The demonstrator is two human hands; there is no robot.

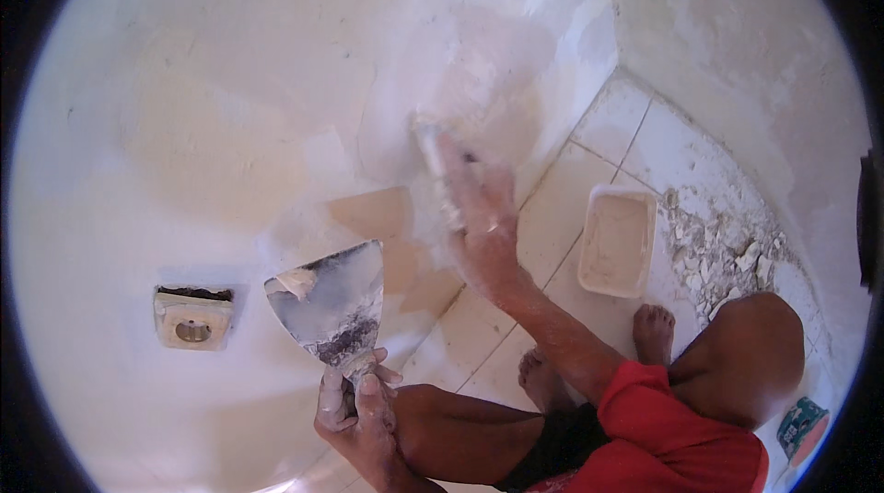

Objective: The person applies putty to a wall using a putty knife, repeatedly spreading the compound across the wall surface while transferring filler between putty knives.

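My left hand (pixel 357 415), smeared with white plaster, is closed round the handle of a wide putty knife (pixel 345 304). Its blade points up and carries a dab of plaster near the upper left corner. Out ahead, my right hand (pixel 481 194) is at the wall (pixel 267 60), blurred by motion. It grips a narrow pale tool, apparently a second putty knife (pixel 430 148), whose edge lies against a damp-looking patch of plaster (pixel 493 69). Much of that tool's handle is hidden by my fingers.
A white rectangular tub (pixel 619 240) of beige plaster stands on the tiled floor (pixel 552 208). Beside it lies a heap of broken plaster rubble (pixel 732 254). A power socket (pixel 192 325) sits loosely in the wall at left. A green tin (pixel 803 430) is at lower right.
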